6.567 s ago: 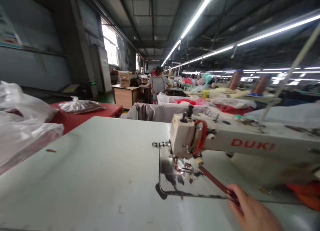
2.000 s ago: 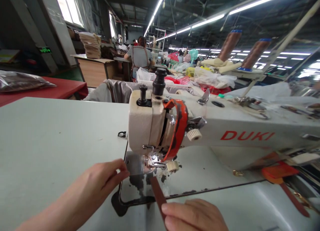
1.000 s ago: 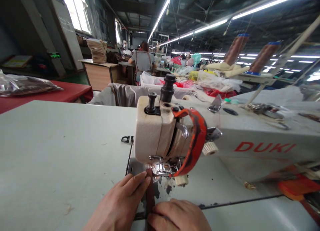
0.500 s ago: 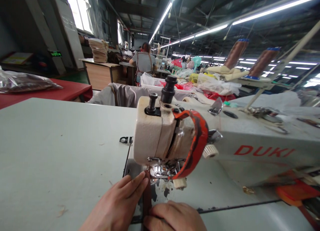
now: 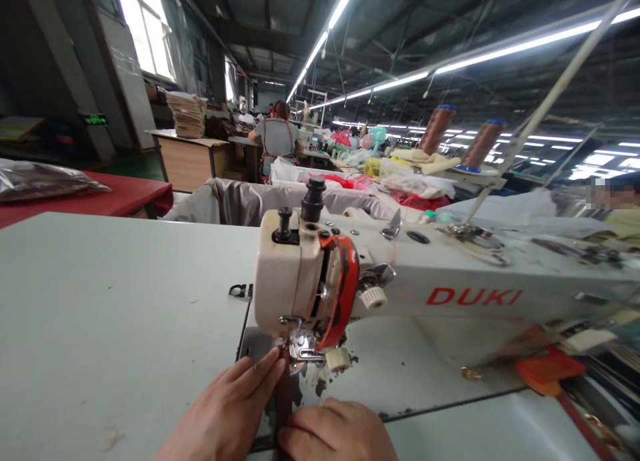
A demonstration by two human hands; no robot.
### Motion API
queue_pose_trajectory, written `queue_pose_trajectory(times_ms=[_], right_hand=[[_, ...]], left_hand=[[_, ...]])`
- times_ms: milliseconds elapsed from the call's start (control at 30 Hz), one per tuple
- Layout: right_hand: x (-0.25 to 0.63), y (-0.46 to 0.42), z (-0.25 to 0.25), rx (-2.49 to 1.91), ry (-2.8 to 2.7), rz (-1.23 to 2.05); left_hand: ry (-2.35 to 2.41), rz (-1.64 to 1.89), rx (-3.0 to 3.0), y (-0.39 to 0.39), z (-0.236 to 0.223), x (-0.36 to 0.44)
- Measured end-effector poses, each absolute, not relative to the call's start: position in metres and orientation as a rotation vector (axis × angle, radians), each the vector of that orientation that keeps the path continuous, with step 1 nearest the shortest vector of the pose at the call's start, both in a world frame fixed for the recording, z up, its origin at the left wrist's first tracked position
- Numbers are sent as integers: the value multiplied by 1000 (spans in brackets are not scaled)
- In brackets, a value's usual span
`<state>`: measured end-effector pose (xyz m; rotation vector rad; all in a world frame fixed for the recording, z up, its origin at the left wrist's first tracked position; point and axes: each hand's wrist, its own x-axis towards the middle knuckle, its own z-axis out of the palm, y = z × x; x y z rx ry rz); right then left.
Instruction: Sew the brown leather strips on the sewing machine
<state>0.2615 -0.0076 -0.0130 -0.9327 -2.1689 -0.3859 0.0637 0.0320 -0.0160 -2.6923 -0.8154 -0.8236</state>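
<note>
At a factory sewing station, a worker's two bare hands press a narrow brown leather strap (image 5: 283, 400) flat against the bed of a cream-coloured DUKI sewing machine (image 5: 380, 288). The left hand (image 5: 227, 414) lies palm down on the strap's left side, its fingers (image 5: 260, 374) stretched out together and their tips touching the strap's edge just in front of the presser foot (image 5: 300, 346). The right hand (image 5: 335, 434) sits lower, just right of the strap, its fingers curled down onto the strap's near end so that hand and leather touch; whether the thumb reaches under it cannot be told. The strap runs straight from between the two hands up to the presser foot, lying on the scuffed metal plate (image 5: 380, 374) beneath the machine head. An orange-red guard (image 5: 343, 294) curves over the front of the head. The machine stands on a pale grey work table (image 5: 115, 314). To the right, an orange tool (image 5: 547, 369) lies blurred near the table's edge, and two brown thread cones (image 5: 455, 138) stand on a rack behind the machine. Further back, a person (image 5: 277, 138) sits facing away at another station, beside a red table (image 5: 115, 194) carrying a plastic bag (image 5: 35, 178).
</note>
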Motion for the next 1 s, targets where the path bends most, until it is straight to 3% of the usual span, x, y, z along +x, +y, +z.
queue_pose_trajectory(times_ms=[300, 433, 600, 1000], right_hand=[[267, -10, -19, -902, -2252, -301], [277, -19, -11, -1178, -2359, -136], [286, -27, 11, -1439, -2357, -85], [231, 7, 2, -1513, -2340, -127]], left_hand=[[-781, -774, -2715, 31, -10, 66], [-997, -842, -2653, 30, 0, 63], [-1305, -611, -2656, 28, 8, 65], [-1107, -846, -2943, 28, -1, 69]])
